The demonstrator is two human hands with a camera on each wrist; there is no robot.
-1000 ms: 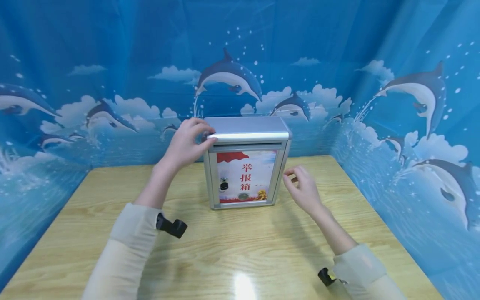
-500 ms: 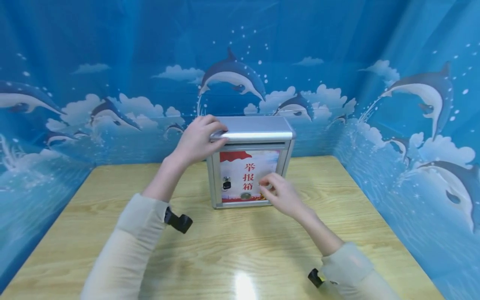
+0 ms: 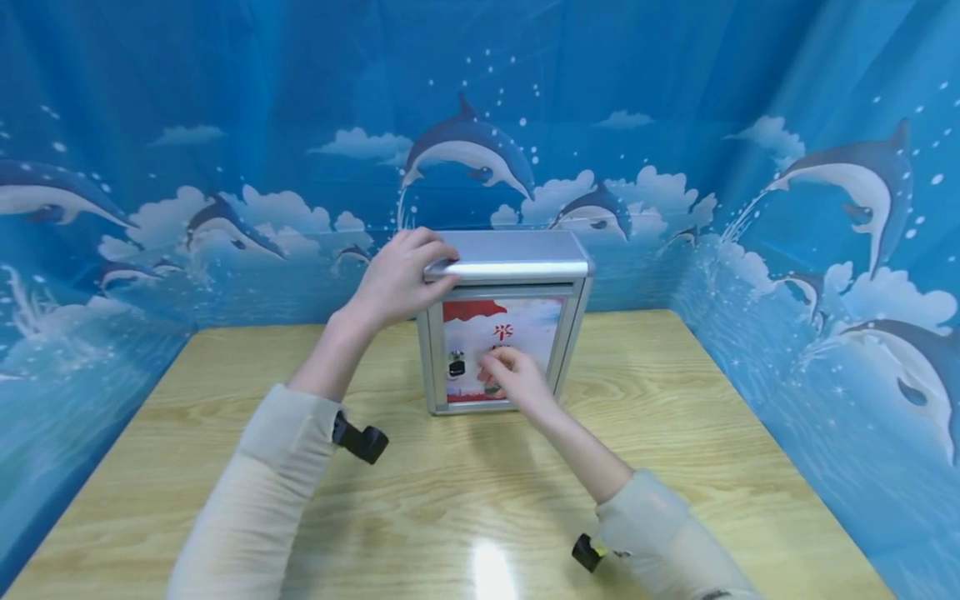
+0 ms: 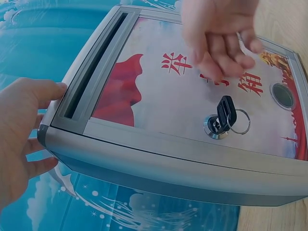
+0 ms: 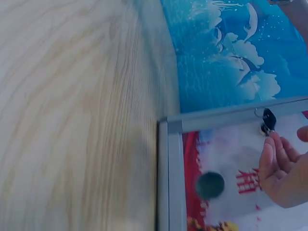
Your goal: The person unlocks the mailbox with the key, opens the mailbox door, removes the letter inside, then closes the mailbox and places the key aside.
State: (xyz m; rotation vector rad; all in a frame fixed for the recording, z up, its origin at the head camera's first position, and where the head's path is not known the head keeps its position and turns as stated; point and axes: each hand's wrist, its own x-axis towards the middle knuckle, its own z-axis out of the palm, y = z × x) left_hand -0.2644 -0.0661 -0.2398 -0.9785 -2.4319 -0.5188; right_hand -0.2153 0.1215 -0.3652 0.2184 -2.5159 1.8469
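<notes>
A silver metal report box [image 3: 517, 244] stands upright on the table, with a thin slot under its top and red characters on its white front panel. In its front lock [image 4: 215, 127] sits a black-headed key [image 4: 226, 113] with a wire ring. My left hand [image 3: 401, 279] grips the box's top left corner, thumb on the front edge and fingers over the top. Before the panel, my right hand [image 3: 519, 383] hovers with loosely curled fingers, a little to the right of the key. Nothing shows between those fingers. In the right wrist view, the fingertips [image 5: 272, 136] come close to the key; contact cannot be made out.
The box rests on a wood-grain table [image 3: 420, 508] towards its back edge. A blue curtain [image 3: 300, 83] printed with dolphins hangs behind the table and along its sides. A round grey disc [image 4: 282, 96] is set low in the panel.
My right hand has moved left from beside the box to in front of its panel, towards the key. My left hand keeps its place on the top corner. The view has shifted slightly.
</notes>
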